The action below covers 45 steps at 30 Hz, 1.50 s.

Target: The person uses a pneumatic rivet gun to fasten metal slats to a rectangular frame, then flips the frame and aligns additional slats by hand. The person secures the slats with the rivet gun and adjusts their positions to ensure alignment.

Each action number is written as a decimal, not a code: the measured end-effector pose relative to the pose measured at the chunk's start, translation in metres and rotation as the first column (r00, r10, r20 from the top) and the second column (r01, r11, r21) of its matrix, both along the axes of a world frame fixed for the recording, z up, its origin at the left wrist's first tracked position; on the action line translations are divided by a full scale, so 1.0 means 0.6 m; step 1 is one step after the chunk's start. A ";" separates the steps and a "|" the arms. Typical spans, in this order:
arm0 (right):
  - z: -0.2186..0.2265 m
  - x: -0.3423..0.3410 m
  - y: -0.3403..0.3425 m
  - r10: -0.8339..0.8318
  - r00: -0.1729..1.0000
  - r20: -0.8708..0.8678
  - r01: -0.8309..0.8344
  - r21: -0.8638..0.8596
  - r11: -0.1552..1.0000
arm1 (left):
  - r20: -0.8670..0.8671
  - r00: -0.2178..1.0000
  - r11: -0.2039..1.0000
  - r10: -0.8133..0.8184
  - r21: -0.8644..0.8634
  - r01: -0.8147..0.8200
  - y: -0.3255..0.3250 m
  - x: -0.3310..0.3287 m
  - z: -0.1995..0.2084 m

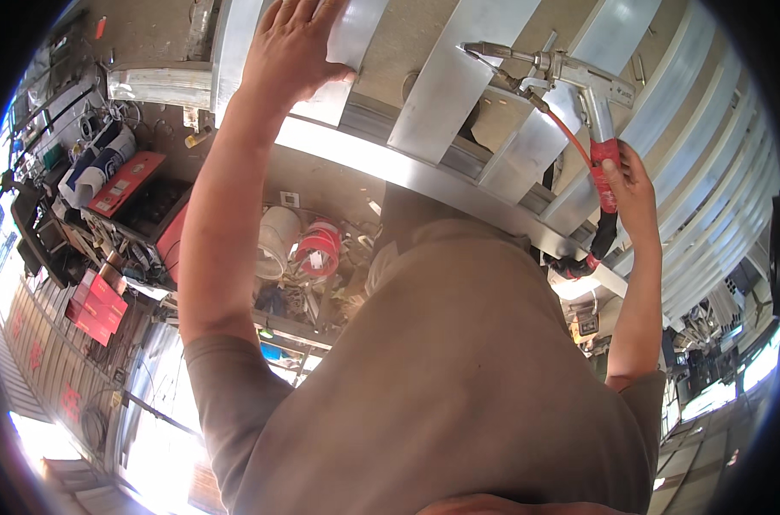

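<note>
My left hand (289, 58) lies on a flat silvery metal slat (347, 51), its fingers stretched out and thumb apart; the fingertips run off the upper edge. At the right, my right hand (637, 190) grips a silvery welding gun (589, 86) by its red-taped handle. The gun's narrow nozzle points left, above another broad slat (467, 73), and I cannot tell whether it touches the metal. A thin red hose runs from near the nozzle to the handle. Below the grip trails a black-wrapped cable (606, 233). The slats cross a long metal rail (364, 156) in front of my body.
More parallel metal bars (707, 146) curve away at the right. Below the rail stand a white bucket (277, 236) and a red bucket (319, 247) among clutter. To the left is a red-and-black cabinet (133, 193) with rolls and tools around it.
</note>
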State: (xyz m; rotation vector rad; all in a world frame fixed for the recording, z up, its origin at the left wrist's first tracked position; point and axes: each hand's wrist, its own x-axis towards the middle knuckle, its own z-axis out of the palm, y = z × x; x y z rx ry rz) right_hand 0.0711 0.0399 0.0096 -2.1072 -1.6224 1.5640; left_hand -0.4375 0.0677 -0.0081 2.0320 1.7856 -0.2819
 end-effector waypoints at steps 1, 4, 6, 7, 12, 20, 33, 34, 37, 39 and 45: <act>-0.007 0.005 0.007 0.049 0.999 -0.023 -0.050 -0.041 0.998 | -0.013 0.998 0.997 -0.062 0.033 0.063 0.007 0.002 0.004; -0.027 0.007 0.032 0.093 0.989 -0.119 -0.111 -0.152 0.982 | -0.062 0.976 0.976 -0.208 0.054 0.212 0.021 0.008 0.008; -0.041 0.003 0.045 -0.027 0.975 -0.219 -0.018 -0.201 0.979 | -0.105 0.962 0.967 -0.251 0.007 0.253 0.027 0.009 0.007; -0.046 0.001 0.050 -0.054 0.967 -0.249 -0.003 -0.223 0.975 | -0.110 0.960 0.966 -0.259 -0.009 0.260 0.030 0.010 0.006; -0.044 -0.014 0.068 -0.231 0.894 -0.383 0.076 -0.378 0.923 | -0.151 0.935 0.943 -0.321 0.034 0.330 0.036 0.010 0.006; 0.087 -0.053 0.049 -0.064 0.846 -0.530 -0.059 -0.212 0.976 | -0.088 0.954 0.957 -0.286 -0.083 0.279 0.044 0.004 0.008; 0.121 -0.164 0.001 0.029 0.795 -0.606 -0.178 -0.187 0.966 | -0.021 0.949 0.950 -0.313 -0.009 0.313 0.044 -0.012 -0.002; 0.122 -0.171 0.001 0.045 0.792 -0.608 -0.205 -0.196 0.959 | -0.004 0.949 0.949 -0.314 -0.007 0.314 0.044 -0.013 -0.004; 0.138 -0.198 0.012 0.048 0.809 -0.586 -0.252 -0.272 0.929 | 0.021 0.946 0.945 -0.324 0.045 0.323 0.042 -0.017 -0.007; 0.158 -0.228 0.011 0.033 0.860 -0.509 -0.196 -0.270 0.943 | 0.015 0.938 0.931 -0.346 0.131 0.341 0.040 -0.017 -0.007; 0.125 -0.341 0.060 0.122 0.873 -0.472 -0.335 -0.398 0.854 | 0.024 0.946 0.946 -0.324 0.026 0.324 0.043 -0.016 -0.004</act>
